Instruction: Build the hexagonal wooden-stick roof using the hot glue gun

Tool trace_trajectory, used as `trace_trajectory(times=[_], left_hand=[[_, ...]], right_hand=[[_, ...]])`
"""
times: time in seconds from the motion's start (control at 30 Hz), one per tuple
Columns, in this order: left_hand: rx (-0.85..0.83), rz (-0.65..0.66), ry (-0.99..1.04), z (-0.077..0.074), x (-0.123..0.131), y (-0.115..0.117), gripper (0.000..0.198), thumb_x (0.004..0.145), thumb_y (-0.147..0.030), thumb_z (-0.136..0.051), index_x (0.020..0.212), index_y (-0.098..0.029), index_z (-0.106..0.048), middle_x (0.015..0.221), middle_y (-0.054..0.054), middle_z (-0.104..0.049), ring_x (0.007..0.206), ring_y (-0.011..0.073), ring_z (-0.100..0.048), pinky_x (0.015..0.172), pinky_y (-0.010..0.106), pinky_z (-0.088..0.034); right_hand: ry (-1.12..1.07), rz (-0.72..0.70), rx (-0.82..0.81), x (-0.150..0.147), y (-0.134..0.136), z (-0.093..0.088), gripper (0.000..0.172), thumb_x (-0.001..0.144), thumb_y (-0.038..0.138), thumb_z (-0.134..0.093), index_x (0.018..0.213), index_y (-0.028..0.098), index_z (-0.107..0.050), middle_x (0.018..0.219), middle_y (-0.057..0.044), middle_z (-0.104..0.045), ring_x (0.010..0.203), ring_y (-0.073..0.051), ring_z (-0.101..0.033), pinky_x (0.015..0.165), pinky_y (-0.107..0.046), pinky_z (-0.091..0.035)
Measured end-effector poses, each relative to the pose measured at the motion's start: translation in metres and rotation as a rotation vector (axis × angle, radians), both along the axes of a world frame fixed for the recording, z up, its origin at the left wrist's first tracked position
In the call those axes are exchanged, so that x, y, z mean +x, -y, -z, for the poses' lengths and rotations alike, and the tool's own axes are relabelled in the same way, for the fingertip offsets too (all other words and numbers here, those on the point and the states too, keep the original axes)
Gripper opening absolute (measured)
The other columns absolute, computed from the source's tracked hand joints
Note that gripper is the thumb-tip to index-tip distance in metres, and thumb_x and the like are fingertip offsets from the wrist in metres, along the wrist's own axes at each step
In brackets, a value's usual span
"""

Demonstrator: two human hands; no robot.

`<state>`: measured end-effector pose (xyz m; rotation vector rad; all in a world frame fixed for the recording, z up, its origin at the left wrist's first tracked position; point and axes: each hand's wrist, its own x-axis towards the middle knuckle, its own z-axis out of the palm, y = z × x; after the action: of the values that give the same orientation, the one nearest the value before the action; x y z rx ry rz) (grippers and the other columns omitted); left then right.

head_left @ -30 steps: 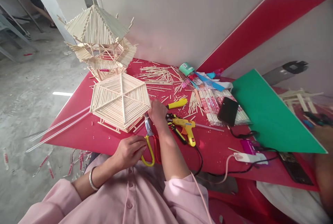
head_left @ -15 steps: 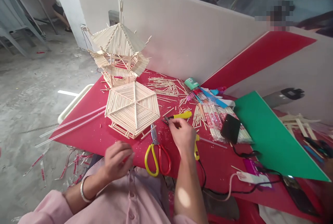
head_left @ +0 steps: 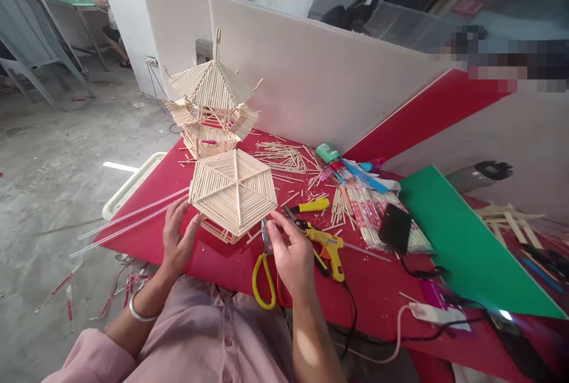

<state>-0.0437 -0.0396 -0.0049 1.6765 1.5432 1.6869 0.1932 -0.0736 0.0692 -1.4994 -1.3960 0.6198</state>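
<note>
A hexagonal stick panel, built of pale sticks with spokes meeting at its middle, rests on stick framework near the front of the table. My left hand is open at its lower left edge, thumb and fingers spread. At the right corner, my right hand has thumb and forefinger slightly apart; whether they touch the panel I cannot tell. Under that hand lie scissors with yellow and red handles, partly hidden. A yellow glue gun lies right of it, below yellow-handled pliers.
Behind the panel stands a tiered stick pagoda. Loose sticks are scattered beside it. Bagged sticks, a black phone-like block and a green board lie to the right. Clear glue sticks overhang the left edge.
My right hand has left the pliers and glue gun area and moved left to the panel's corner. My left hand has risen to the panel's left edge and opened.
</note>
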Motion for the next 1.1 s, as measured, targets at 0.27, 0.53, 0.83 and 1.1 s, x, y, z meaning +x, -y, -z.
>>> trace_trajectory(times=[0.27, 0.53, 0.83, 1.1], left_hand=[[0.11, -0.028, -0.132, -0.001, 0.011, 0.012, 0.033, 0.096, -0.032, -0.063, 0.128, -0.023, -0.061, 0.124, 0.011, -0.066, 0.123, 0.0288, -0.057, 0.103, 0.048, -0.049], [0.101, 0.145, -0.298, -0.008, 0.038, 0.045, 0.056, 0.096, -0.022, -0.059, 0.151, -0.023, -0.045, 0.137, 0.016, -0.06, 0.131, 0.0329, -0.051, 0.106, 0.054, -0.047], [0.141, 0.113, -0.104, -0.033, 0.033, 0.053, 0.011, 0.09, -0.014, -0.066, 0.095, -0.02, -0.073, 0.087, 0.006, -0.068, 0.08, 0.0183, -0.063, 0.071, 0.031, -0.053], [-0.587, 0.626, 0.544, -0.066, 0.044, 0.052, 0.037, 0.082, -0.052, -0.076, 0.086, -0.015, -0.079, 0.061, 0.002, -0.064, 0.049, 0.0094, -0.047, 0.046, 0.021, -0.04]], right_hand=[[0.106, 0.032, 0.07, 0.008, -0.024, 0.004, 0.041, 0.097, 0.044, -0.055, 0.121, 0.018, -0.075, 0.121, -0.013, -0.073, 0.109, -0.023, -0.071, 0.09, -0.033, -0.06], [0.087, 0.09, 0.119, 0.03, -0.084, 0.01, 0.044, 0.091, 0.049, -0.058, 0.11, 0.015, -0.078, 0.11, -0.013, -0.076, 0.102, -0.024, -0.073, 0.093, -0.039, -0.057], [-0.024, 0.123, 0.187, 0.014, -0.015, -0.021, 0.022, 0.09, 0.042, -0.068, 0.096, 0.023, -0.078, 0.102, -0.007, -0.074, 0.092, -0.018, -0.07, 0.079, -0.029, -0.059], [-0.12, -0.28, -0.076, -0.027, 0.021, -0.014, 0.02, 0.093, 0.037, -0.066, 0.099, 0.024, -0.079, 0.095, -0.005, -0.077, 0.087, -0.018, -0.072, 0.078, -0.027, -0.059]])
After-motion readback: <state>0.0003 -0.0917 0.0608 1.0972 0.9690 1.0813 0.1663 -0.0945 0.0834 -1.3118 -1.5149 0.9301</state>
